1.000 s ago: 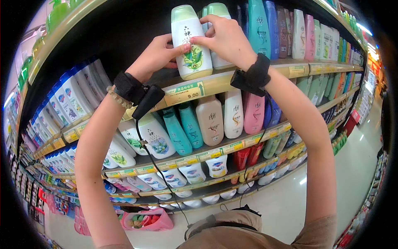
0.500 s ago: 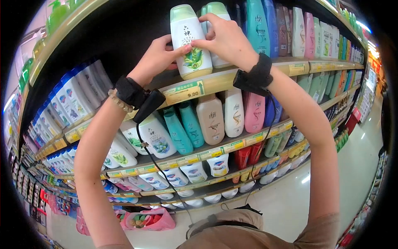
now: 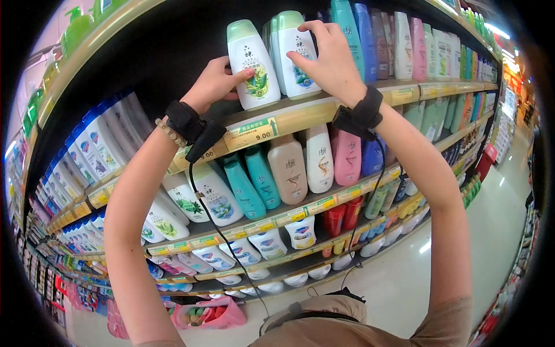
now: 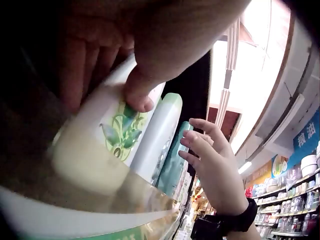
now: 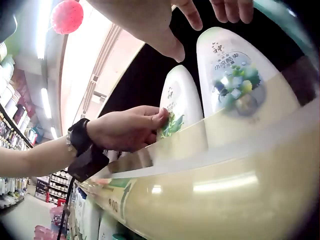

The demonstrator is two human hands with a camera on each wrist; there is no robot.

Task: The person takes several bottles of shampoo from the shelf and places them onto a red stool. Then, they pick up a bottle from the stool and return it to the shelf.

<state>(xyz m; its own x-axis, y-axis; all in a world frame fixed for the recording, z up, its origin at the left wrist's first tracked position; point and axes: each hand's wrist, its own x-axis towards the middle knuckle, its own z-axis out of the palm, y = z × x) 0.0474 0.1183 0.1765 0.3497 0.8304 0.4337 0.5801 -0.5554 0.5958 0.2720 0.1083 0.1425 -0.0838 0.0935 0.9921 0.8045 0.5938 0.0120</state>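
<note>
On the upper shelf, my left hand (image 3: 215, 84) grips a white body-wash bottle (image 3: 260, 88) with a pale green cap, the thumb across its leafy front and the fingers around its side. Beside it on the right stands a similar white bottle (image 3: 302, 85) with a blue-green fruit print. My right hand (image 3: 335, 63) hovers in front of this second bottle, thumb and fingers spread. In the right wrist view, its fingertips (image 5: 192, 17) hang apart from the blue-print bottle (image 5: 240, 87). Both bottles stand upright near the shelf edge.
A price strip (image 3: 254, 132) runs along the shelf edge. Teal (image 3: 347, 34) and blue bottles stand to the right. Blue-capped white bottles (image 3: 89, 144) line the left. Lower shelves hold rows of bottles, among them a beige one (image 3: 287, 170). A pink bag (image 3: 217, 315) lies on the floor.
My right hand has let go of the left bottle and moved right, in front of the second one. The left bottle has gone slightly down and left, with my left hand on it.
</note>
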